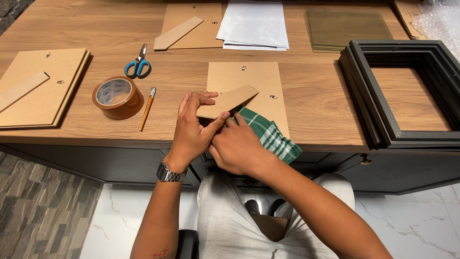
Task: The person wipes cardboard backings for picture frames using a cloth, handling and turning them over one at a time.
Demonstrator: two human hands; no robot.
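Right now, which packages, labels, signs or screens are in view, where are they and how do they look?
Tape roll: on the desk left of the hands, brown ring, its pale inner core printed in blue.
Bubble wrap: far right corner of the desk, clear, crumpled packing material.
No signs or screens are in view.

The cloth (270,136) is green with white checks. The stand strip (226,101) and backing board (249,91) are plain tan (as are the boards stacked at the far left (43,86)). The tape roll (117,97) is brown, the scissors' handles (138,67) blue, the frames (407,96) black, the paper sheets (254,24) white, the desk (115,33) warm wood-grain.
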